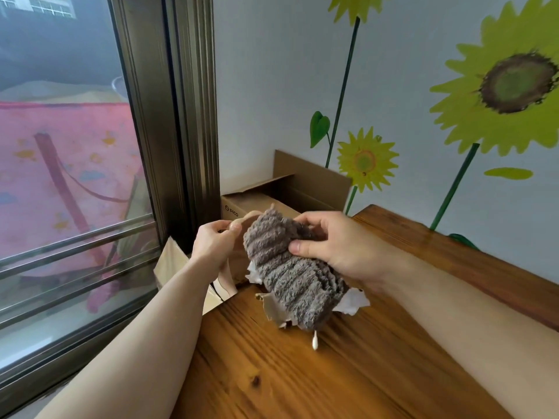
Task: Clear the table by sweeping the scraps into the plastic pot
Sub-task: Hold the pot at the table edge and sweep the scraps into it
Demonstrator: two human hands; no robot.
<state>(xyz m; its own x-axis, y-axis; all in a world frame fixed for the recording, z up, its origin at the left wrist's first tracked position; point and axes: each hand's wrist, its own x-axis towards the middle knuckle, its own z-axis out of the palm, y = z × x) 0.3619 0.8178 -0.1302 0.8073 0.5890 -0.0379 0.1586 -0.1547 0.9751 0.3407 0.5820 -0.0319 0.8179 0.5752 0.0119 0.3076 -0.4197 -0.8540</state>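
Observation:
My right hand (332, 246) grips a grey fluffy cloth (290, 276) and presses it down on scraps near the left edge of the wooden table (332, 376). Poking out from under the cloth are white paper scraps (354, 302), a torn cardboard piece (272, 308) and a cotton swab (315, 341). My left hand (211, 240) pinches the rim of a beige plastic pot (252, 215), held just beyond the table's edge. The cloth and my hand hide most of the pot.
An open brown cardboard box (263, 204) stands on the floor behind the pot, against the sunflower-patterned wall. A paper flap (171, 261) rises beside the table's edge. A dark-framed window with metal rails (75, 237) fills the left.

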